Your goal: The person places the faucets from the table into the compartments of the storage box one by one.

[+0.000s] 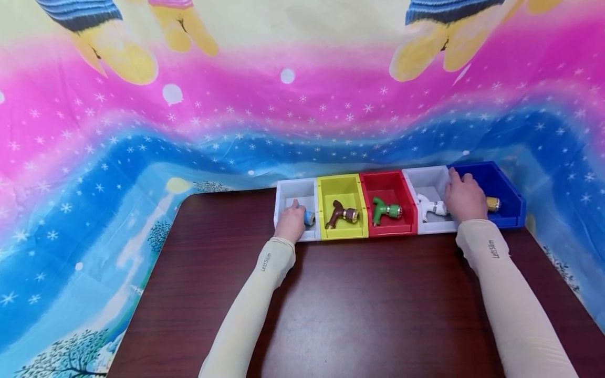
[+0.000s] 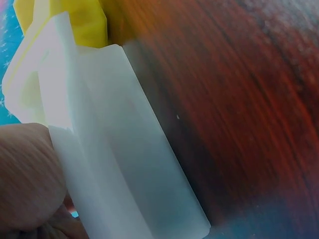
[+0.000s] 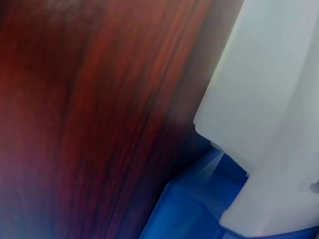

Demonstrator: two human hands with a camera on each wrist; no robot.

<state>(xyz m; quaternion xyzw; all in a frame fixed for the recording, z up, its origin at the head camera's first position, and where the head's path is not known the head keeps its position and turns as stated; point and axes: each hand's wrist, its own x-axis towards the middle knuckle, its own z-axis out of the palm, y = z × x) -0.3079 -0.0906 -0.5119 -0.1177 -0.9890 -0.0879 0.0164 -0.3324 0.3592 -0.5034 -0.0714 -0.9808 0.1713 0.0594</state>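
My left hand [image 1: 290, 223] reaches over the front of the leftmost white bin [image 1: 295, 186], partly covering a blue tap [image 1: 309, 217] there. In the left wrist view, part of the left hand [image 2: 30, 179] shows beside the bin's pale wall [image 2: 124, 124]. My right hand [image 1: 467, 198] is over the divider between the second white bin [image 1: 427, 178] and the blue bin [image 1: 512, 202]. Beside it a yellow-ended tap [image 1: 493, 203] pokes out. A white tap [image 1: 432, 208] lies just left of that hand. Both hands' fingertips are hidden, so any grip cannot be made out.
Between the white bins stand a yellow bin [image 1: 339, 186] with a brown tap [image 1: 341, 214] and a red bin [image 1: 384, 181] with a green tap [image 1: 386, 210]. The row stands along the back edge of the dark wooden table [image 1: 368, 304], before a printed cloth [image 1: 302, 121].
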